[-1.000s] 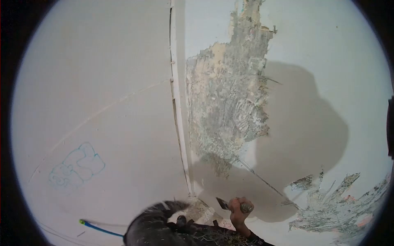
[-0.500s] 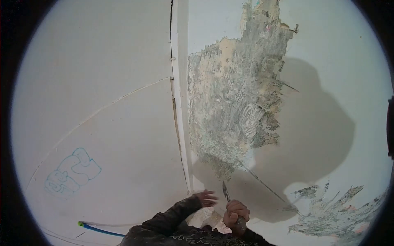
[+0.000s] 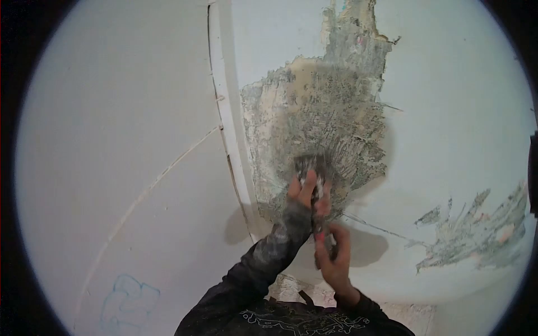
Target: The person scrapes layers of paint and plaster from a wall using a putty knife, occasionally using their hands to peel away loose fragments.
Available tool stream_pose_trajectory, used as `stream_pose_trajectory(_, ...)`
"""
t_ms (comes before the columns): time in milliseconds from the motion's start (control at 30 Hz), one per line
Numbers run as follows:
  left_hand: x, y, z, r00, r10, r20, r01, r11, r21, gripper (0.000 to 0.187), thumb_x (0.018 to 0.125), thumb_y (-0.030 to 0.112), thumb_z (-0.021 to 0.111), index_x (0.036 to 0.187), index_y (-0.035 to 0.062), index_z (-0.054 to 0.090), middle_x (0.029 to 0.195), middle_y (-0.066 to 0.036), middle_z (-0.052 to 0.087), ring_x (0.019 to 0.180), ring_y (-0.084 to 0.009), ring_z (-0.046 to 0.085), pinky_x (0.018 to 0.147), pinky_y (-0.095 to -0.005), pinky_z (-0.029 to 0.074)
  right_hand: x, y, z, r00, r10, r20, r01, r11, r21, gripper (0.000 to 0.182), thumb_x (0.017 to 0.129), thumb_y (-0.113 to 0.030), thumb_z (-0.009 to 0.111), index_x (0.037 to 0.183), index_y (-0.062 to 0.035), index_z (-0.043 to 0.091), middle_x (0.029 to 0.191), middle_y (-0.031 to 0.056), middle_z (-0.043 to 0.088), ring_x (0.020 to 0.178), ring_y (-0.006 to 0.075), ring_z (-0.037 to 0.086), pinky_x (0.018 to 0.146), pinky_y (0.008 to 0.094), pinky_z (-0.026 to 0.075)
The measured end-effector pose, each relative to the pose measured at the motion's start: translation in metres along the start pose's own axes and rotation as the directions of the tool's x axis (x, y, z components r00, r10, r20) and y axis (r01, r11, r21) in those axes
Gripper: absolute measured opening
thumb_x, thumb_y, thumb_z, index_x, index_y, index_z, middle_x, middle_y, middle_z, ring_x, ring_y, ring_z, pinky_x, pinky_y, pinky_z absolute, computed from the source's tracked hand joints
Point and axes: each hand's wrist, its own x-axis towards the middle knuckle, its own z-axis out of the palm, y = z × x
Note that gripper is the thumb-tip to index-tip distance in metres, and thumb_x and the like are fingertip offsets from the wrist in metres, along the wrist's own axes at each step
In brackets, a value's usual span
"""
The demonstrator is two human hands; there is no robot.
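A scraper (image 3: pixel 311 163) with a broad dark blade is raised against the bared grey patch (image 3: pixel 314 112) on the wall. My right hand (image 3: pixel 337 260) is closed around its handle, where a bit of red shows. Higher up, my left hand (image 3: pixel 305 189) presses on the blade from behind, fingers over it and partly blurred. The blade's front edge meets or nearly meets the rough surface; the exact contact is blurred. Around the patch, pale paint (image 3: pixel 443 112) ends in a ragged border.
A white corner strip (image 3: pixel 224 106) with a dark gap runs down left of the patch. The left wall (image 3: pixel 129 112) bears a thin curved ridge and a faint blue drawing (image 3: pixel 129 302). Another scraped area (image 3: pixel 476 229) lies at the right. Pale debris (image 3: pixel 288 288) shows below my arms.
My right hand has raised the scraper, turning its broad blade face into view. My left hand, apart from it with fingers spread before, now rests on the blade. The view has shifted.
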Motion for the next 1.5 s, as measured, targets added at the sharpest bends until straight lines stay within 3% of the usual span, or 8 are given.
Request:
stream_pose_trajectory(300,0.048,0.051,0.023,0.977,-0.209,0.049,0.214,0.962,-0.17,0.045,0.084,0.049,0.057,0.087,0.0047,0.049,0.056,-0.006,0.05,0.038,-0.0161,0.041,0.036,-0.0305,0.036,0.057,-0.075,0.036,0.966,-0.169,-0.197,0.079,0.914,-0.399,0.034,0.091,-0.011,0.049,0.12,0.006,0.049,0.064,0.0097,0.053,0.06,0.0085,0.049,0.057,0.0225,0.041)
stream_pose_trajectory(433,0.051,0.062,0.027,0.989,0.143,0.02,-0.145,0.984,0.106,0.041,0.083,0.047,0.057,0.087,0.0062,0.056,0.063,-0.007,0.056,0.038,-0.0155,0.041,0.039,-0.0301,0.038,0.066,-0.072,0.052,0.94,-0.241,-0.243,0.146,0.924,-0.353,0.033,0.09,-0.008,0.049,0.12,0.0044,0.049,0.065,0.0104,0.054,0.062,0.006,0.047,0.056,0.0223,0.041)
stream_pose_trajectory(500,0.051,0.086,0.022,0.978,-0.127,0.167,0.139,0.988,-0.061,0.045,0.083,0.046,0.06,0.088,0.0023,0.054,0.062,-0.009,0.056,0.037,-0.0155,0.042,0.037,-0.0295,0.037,0.066,-0.071,0.06,0.94,-0.235,-0.247,0.142,0.929,-0.342,0.033,0.09,-0.008,0.049,0.121,0.0045,0.049,0.064,0.0082,0.053,0.063,0.0055,0.046,0.055,0.0218,0.04)
stream_pose_trajectory(633,0.041,0.067,0.01,0.983,-0.177,0.041,0.178,0.984,-0.025,0.051,0.083,0.053,0.054,0.081,0.0025,0.058,0.057,-0.005,0.051,0.04,-0.0134,0.043,0.038,-0.0266,0.035,0.063,-0.071,0.071,0.943,-0.196,-0.267,0.111,0.947,-0.302,0.035,0.09,-0.008,0.049,0.123,0.0044,0.048,0.062,0.0044,0.05,0.06,0.0049,0.043,0.053,0.0215,0.038)
stream_pose_trajectory(733,0.037,0.1,0.028,0.999,-0.029,-0.038,0.036,0.977,0.209,0.057,0.083,0.057,0.05,0.082,0.0016,0.06,0.054,-0.004,0.05,0.04,-0.0123,0.043,0.039,-0.0255,0.035,0.081,-0.089,0.078,0.935,-0.215,-0.282,0.141,0.955,-0.26,0.036,0.091,-0.011,0.048,0.124,0.0041,0.048,0.06,0.0017,0.049,0.056,0.0047,0.042,0.051,0.0213,0.037)
stream_pose_trajectory(1100,0.033,0.104,0.02,0.999,0.04,-0.006,-0.038,0.986,0.16,0.053,0.086,0.052,0.049,0.087,0.0014,0.061,0.055,-0.001,0.051,0.043,-0.0095,0.043,0.041,-0.0233,0.035,0.078,-0.081,0.084,0.933,-0.201,-0.299,0.126,0.96,-0.251,0.038,0.093,-0.02,0.048,0.123,0.004,0.05,0.062,-0.0023,0.05,0.052,0.0037,0.04,0.047,0.0202,0.033)
stream_pose_trajectory(1333,0.049,0.12,0.028,0.981,-0.154,0.115,0.142,0.984,0.11,0.056,0.085,0.055,0.048,0.094,0.0011,0.059,0.057,-0.003,0.053,0.042,-0.0112,0.043,0.04,-0.027,0.036,0.101,-0.094,0.085,0.93,-0.209,-0.303,0.175,0.975,-0.134,0.036,0.093,-0.019,0.048,0.122,0.0022,0.052,0.062,-0.0023,0.048,0.053,0.0041,0.039,0.048,0.0209,0.034)
stream_pose_trajectory(1500,0.057,0.105,0.019,0.996,-0.002,0.091,-0.023,0.96,0.277,0.061,0.085,0.059,0.045,0.096,0.0002,0.06,0.055,0.0,0.05,0.044,-0.0106,0.043,0.041,-0.0264,0.037,0.091,-0.086,0.082,0.924,-0.246,-0.294,0.193,0.961,-0.199,0.036,0.093,-0.018,0.048,0.122,0.0024,0.051,0.062,-0.0026,0.047,0.053,0.0044,0.038,0.047,0.0212,0.033)
